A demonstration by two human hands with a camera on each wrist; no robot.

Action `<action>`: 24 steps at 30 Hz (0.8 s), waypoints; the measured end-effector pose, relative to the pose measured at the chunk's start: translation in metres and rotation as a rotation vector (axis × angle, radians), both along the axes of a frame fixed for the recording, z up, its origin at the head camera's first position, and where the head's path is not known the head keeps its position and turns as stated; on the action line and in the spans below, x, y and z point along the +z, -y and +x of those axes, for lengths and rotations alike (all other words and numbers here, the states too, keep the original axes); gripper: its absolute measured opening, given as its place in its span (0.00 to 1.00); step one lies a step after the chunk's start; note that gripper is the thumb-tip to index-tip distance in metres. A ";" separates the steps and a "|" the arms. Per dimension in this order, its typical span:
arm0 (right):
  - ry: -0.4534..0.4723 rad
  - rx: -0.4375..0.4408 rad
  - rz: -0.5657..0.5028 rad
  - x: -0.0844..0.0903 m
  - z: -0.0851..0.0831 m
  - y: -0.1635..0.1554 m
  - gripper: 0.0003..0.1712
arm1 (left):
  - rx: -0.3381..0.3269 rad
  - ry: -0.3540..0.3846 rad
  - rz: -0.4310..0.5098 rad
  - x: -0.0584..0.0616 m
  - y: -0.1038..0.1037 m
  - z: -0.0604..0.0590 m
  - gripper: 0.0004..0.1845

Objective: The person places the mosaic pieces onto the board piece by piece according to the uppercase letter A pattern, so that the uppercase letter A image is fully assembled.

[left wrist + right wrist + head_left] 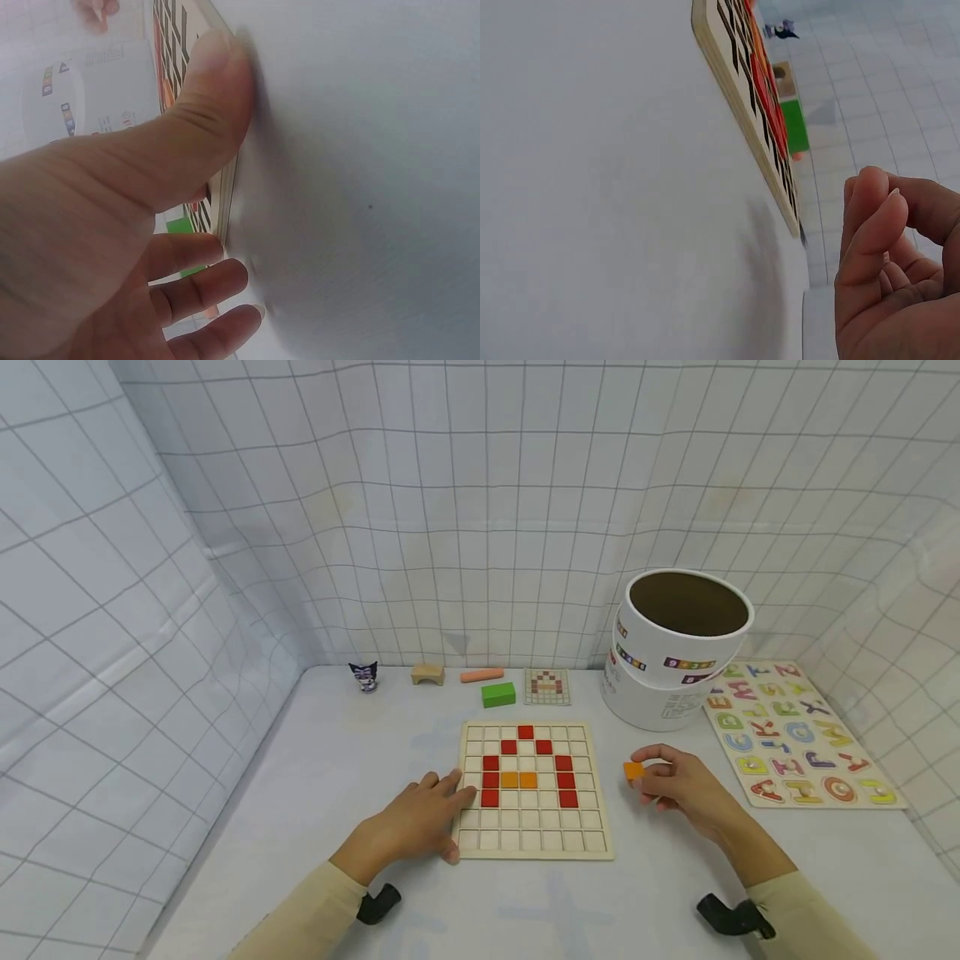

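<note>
A wooden grid board (528, 843) lies flat on the table, with red tiles (490, 780) set in a peaked outline and two orange tiles (519, 780) side by side within it. My left hand (420, 817) rests at the board's left edge. Its thumb (217, 82) touches that edge, and the fingers spread loosely, holding nothing. To the right of the board, my right hand (678, 785) pinches an orange square tile (633, 771) between thumb and fingertips, above the table. In the right wrist view the fingers of the right hand (892, 262) hide this tile.
A white bucket (667, 677) stands behind my right hand, beside an alphabet puzzle board (810, 735). Along the back lie a pattern card (547, 687), a green block (498, 695), an orange stick (482, 675), a wooden arch (427, 673) and a small figurine (365, 677).
</note>
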State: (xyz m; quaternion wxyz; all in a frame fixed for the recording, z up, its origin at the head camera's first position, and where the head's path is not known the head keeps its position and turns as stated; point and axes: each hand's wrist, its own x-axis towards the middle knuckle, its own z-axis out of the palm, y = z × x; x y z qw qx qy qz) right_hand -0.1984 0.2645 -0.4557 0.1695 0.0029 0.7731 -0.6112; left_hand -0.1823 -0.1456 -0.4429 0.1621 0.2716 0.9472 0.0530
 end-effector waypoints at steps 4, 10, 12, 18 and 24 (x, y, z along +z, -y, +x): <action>0.012 0.062 0.012 -0.001 -0.016 0.041 0.27 | 0.003 -0.001 0.000 0.000 0.001 0.000 0.50; -0.040 0.161 0.147 -0.005 -0.029 0.086 0.19 | -0.014 -0.002 -0.006 0.000 -0.001 0.000 0.49; -0.098 0.184 0.247 -0.007 -0.031 0.097 0.16 | -0.021 -0.007 -0.014 0.001 -0.002 0.000 0.49; -0.250 0.199 0.533 -0.009 -0.034 0.121 0.11 | -0.016 -0.023 -0.032 0.000 -0.002 0.000 0.49; -0.227 0.201 0.600 -0.006 -0.034 0.129 0.10 | -0.015 -0.019 -0.017 -0.001 0.000 0.000 0.49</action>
